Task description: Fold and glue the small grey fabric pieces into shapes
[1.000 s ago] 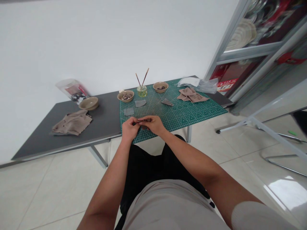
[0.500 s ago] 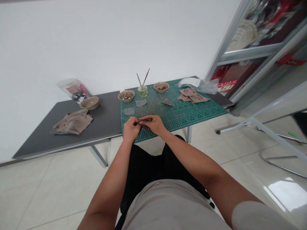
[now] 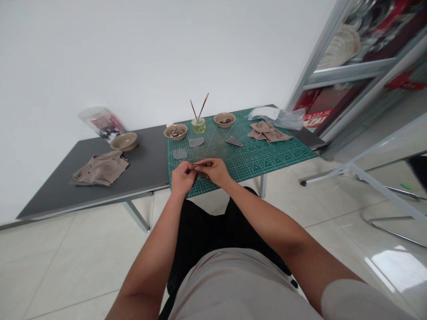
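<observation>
I have the left hand and right hand nearly touching over the near edge of the green mat — fingertips pinched shut on a small dark piece between them. I judge its handling unfinished; other pieces lie in the left bowl and right bowl — finished or waiting, I can't tell.

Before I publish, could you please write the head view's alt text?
A person's left hand and right hand pinch a small dark object above a green gridded mat. Beyond, two round tan bowls flank a clear jar holding two brown sticks.
</observation>
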`<state>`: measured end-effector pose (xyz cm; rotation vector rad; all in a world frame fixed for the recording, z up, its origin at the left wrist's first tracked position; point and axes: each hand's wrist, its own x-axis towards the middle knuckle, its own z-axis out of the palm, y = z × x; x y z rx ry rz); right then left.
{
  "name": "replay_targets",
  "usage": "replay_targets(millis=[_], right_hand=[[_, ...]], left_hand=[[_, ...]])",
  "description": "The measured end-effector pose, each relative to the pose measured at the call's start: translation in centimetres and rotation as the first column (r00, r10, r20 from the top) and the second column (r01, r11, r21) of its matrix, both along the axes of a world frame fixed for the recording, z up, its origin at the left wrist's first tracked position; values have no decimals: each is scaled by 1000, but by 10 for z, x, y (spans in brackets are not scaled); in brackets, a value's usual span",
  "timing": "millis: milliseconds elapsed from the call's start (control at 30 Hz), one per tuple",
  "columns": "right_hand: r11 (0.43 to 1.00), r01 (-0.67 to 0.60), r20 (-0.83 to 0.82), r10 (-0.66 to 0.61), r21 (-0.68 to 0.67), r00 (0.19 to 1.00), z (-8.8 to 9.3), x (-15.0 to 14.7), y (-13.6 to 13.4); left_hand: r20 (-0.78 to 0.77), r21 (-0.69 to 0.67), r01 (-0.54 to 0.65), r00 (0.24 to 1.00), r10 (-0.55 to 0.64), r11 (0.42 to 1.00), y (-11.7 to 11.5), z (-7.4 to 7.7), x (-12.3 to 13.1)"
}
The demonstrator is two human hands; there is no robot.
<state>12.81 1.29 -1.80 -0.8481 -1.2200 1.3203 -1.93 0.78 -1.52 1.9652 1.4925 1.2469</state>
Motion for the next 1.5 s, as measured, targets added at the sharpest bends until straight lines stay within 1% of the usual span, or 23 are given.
replay_targets(millis=[67,133,233,367,467,567,667,800,867,933,1033,1133,1267,1367,1500], right_hand=[[999,15,-28,-16,-38,999,1,1,1],[998,36,-59,-39,-60,998,1,2,3],[997,53,-74,-57,-60,996,0,4,6],[995,82,-97,-88,-66,991,2,5,6],[990,112,-127,-122,-81,984,3,6,4],[988,127,-114,-136,-85,984,3,6,5],[990,115,-123,-124,-81,985,2,7,7],[991,92,-137,-105,-95,985,0,8,9],[994,54,-129,-65,-91,989,-1,10,9],[997,2,-115,-11,-80,993,-2,11,9],[996,-61,-95,54,-70,994,-1,14,8],[994,-80,-63,76,-69,995,3,14,8],[994,-85,-22,84,-64,996,5,13,10],[993,-92,25,94,-74,995,1,12,13],[992,-106,167,117,-71,979,-7,13,21]], left_hand=[[27,-1,19,999,-19,1000,0,0,-1],[89,0,17,996,-17,1000,2,-2,-2],[201,-7,11,980,-10,1000,6,-4,-4],[283,13,21,959,-24,1000,9,-2,-6],[334,29,30,942,-38,999,9,3,-5],[378,-33,69,924,-51,997,9,5,-4],[392,-78,118,917,-79,990,11,3,-5],[407,-93,140,909,-91,986,14,-2,-5],[371,-123,134,925,-80,983,13,-3,-5],[279,-139,102,958,-60,985,11,-2,-3],[119,-91,54,992,-43,994,6,1,-2],[54,-53,50,997,-47,997,3,4,-1],[36,-44,33,999,-32,998,2,3,-2],[-18,-1,45,999,-45,999,3,2,-2],[-138,47,59,989,-52,997,5,2,-1]])
